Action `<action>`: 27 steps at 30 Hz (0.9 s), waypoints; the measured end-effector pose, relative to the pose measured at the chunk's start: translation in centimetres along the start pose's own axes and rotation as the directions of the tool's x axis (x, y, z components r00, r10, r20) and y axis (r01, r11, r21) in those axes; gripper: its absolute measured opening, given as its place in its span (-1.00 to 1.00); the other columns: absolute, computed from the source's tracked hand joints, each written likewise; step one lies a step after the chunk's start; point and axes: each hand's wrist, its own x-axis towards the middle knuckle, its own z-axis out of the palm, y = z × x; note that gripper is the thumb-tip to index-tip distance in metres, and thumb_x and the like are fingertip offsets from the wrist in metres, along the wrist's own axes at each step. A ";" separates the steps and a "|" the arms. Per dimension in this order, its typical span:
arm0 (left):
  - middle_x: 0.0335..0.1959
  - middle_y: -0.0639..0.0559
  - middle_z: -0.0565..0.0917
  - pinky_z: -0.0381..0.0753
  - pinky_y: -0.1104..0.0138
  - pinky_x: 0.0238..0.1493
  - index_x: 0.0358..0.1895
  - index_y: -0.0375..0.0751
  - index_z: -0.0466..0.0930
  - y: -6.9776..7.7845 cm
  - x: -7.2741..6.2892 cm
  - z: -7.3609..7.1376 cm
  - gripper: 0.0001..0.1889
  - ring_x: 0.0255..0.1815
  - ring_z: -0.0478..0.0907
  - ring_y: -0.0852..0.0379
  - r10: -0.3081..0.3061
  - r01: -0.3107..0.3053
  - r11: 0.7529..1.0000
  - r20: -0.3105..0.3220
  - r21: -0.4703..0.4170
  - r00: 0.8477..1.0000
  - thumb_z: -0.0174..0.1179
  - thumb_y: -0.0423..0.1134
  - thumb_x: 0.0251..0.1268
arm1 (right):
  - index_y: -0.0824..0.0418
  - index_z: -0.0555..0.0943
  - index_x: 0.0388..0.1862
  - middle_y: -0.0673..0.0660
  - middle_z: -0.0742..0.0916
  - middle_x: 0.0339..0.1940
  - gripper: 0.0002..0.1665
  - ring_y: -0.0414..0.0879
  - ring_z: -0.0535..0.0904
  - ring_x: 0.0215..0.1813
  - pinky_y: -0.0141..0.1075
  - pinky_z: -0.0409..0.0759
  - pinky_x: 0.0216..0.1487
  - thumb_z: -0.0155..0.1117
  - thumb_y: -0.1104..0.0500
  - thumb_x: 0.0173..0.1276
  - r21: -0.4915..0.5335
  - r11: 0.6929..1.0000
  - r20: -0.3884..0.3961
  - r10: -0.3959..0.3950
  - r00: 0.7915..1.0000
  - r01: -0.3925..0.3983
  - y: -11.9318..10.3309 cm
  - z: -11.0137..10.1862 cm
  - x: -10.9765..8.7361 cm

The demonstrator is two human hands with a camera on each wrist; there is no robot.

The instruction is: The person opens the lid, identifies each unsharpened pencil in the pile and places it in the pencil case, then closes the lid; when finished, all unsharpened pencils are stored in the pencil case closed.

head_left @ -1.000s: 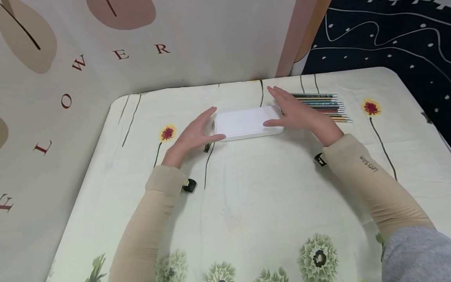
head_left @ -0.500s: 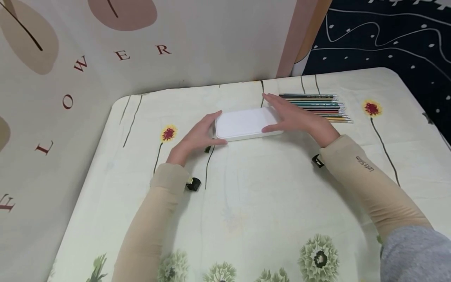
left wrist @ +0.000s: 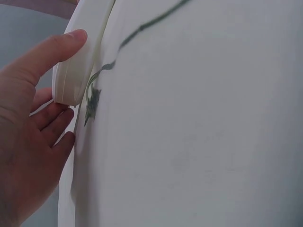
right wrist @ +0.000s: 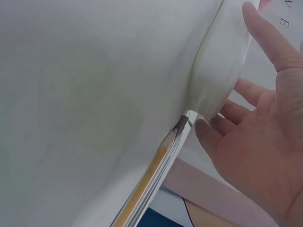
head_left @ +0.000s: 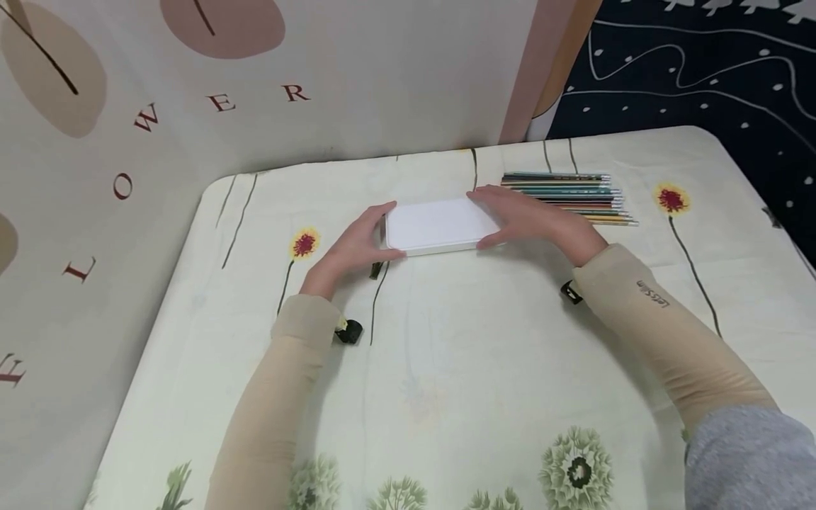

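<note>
A flat white box (head_left: pixel 440 227) with rounded corners lies lengthwise on the cloth-covered table in the head view. My left hand (head_left: pixel 353 244) holds its left end, thumb along the near side. At the right end, my right hand (head_left: pixel 532 216) grips the box, with the thumb on the near side and the fingers round toward the far side. The left wrist view shows the left thumb pressed on the side of the box (left wrist: pixel 78 71), other fingers at its end. In the right wrist view, fingertips meet the end of the box (right wrist: pixel 215 61).
A row of several pencils (head_left: pixel 561 191) lies just right of the box, partly behind the right hand. One yellow pencil's tip (right wrist: pixel 177 125) points close to the box's end. A wall with printed letters (head_left: pixel 382 85) stands behind the table.
My right hand has come left and nearer, its fingers lowering to the box's right end. The left hand has closed in on the left end. More of the pencils shows now.
</note>
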 end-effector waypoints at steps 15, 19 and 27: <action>0.61 -0.07 0.10 0.02 0.06 0.63 0.59 0.03 -0.04 -0.8 0.5 1.0 0.05 0.64 -0.01 0.00 -0.015 0.013 0.992 -0.014 -0.123 1.000 0.48 -0.03 0.10 | 0.26 0.10 0.60 0.29 0.19 0.63 0.12 0.18 0.02 0.65 0.03 0.00 0.63 0.49 0.00 0.21 -0.024 1.000 -0.028 -0.014 1.000 0.013 0.2 -0.2 -0.6; 0.58 -0.07 0.16 0.09 0.06 0.60 0.56 0.04 0.01 -0.9 0.6 1.3 0.04 0.61 0.07 0.00 -0.017 0.010 0.992 -0.051 -0.126 0.999 0.51 -0.02 0.05 | 0.24 0.11 0.61 0.27 0.21 0.62 0.12 0.17 0.06 0.64 0.03 0.04 0.62 0.49 -0.03 0.21 -0.069 0.998 -0.022 -0.005 1.000 0.004 0.2 -0.4 -0.4; 0.59 -0.03 0.17 0.13 0.05 0.59 0.55 0.08 0.04 -0.8 0.4 1.4 0.05 0.62 0.08 -0.01 -0.051 0.042 0.991 -0.070 -0.123 0.996 0.52 -0.01 0.02 | 0.22 0.16 0.59 0.23 0.29 0.60 0.13 0.16 0.16 0.61 0.03 0.12 0.59 0.51 -0.09 0.17 -0.128 0.992 -0.025 -0.022 0.999 0.018 0.6 -0.5 0.0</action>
